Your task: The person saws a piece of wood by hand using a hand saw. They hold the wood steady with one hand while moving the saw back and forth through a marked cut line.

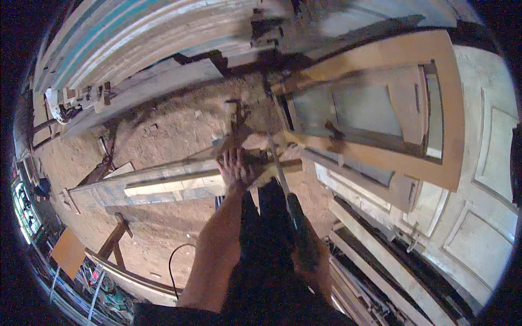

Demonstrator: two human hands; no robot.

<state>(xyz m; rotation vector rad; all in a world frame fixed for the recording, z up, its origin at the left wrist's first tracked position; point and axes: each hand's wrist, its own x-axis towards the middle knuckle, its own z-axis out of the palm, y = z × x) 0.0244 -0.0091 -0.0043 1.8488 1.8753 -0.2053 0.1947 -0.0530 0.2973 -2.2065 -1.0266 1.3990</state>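
Observation:
My left hand (237,167) lies with its fingers spread on a pale wooden batten (163,186), holding it down against a long, worn plank bench (100,187). The right end of the batten sticks out past my hand. To the right, a handsaw (275,155) points away from me, its narrow blade crossing the batten near that end. My right hand (314,254) is closed at the saw's dark handle, low in the view and in shadow, so its fingers hardly show. Whether the blade has cut into the wood cannot be made out.
A wooden door frame with panes (448,108) leans at the right, beside white panelled doors (484,217). Long boards (375,244) lie at the lower right. Stacked planks (136,38) fill the far left. A wooden trestle (115,239) stands on the earth floor (157,130).

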